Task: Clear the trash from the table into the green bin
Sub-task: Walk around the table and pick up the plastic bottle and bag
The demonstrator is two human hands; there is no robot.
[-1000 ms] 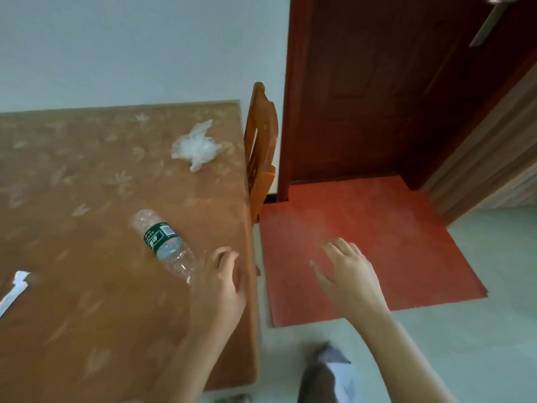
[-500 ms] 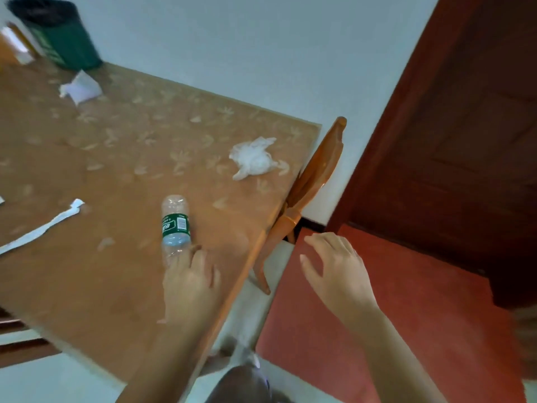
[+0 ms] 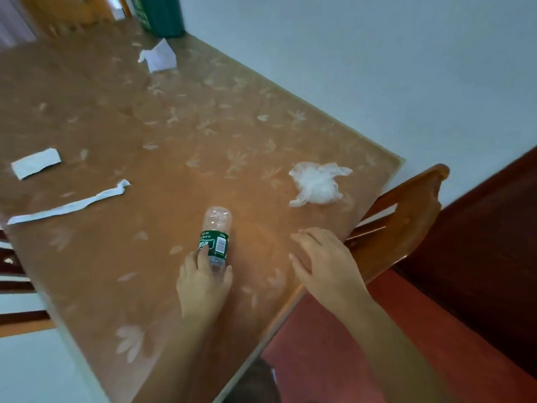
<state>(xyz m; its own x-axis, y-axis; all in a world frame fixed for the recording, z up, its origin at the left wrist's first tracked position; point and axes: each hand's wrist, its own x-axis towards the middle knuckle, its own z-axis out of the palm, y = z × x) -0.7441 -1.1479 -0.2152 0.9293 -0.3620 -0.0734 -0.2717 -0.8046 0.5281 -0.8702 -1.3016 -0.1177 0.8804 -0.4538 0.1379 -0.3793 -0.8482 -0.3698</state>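
Bottle, then: the clear plastic water bottle with the green label [image 3: 215,239] lay on its side on the brown leaf-patterned table [image 3: 122,120], its long axis running straight away from me, base far, neck under my left hand [image 3: 203,283]. That hand was the nearer one; its fingers were curled over the neck end, touching, though I judged the grip not fully closed. My right hand [image 3: 322,263] hovered just right of the bottle, fingers loose, holding nothing. The green bin [image 3: 161,13] stood well beyond the bottle, at the table's far end.
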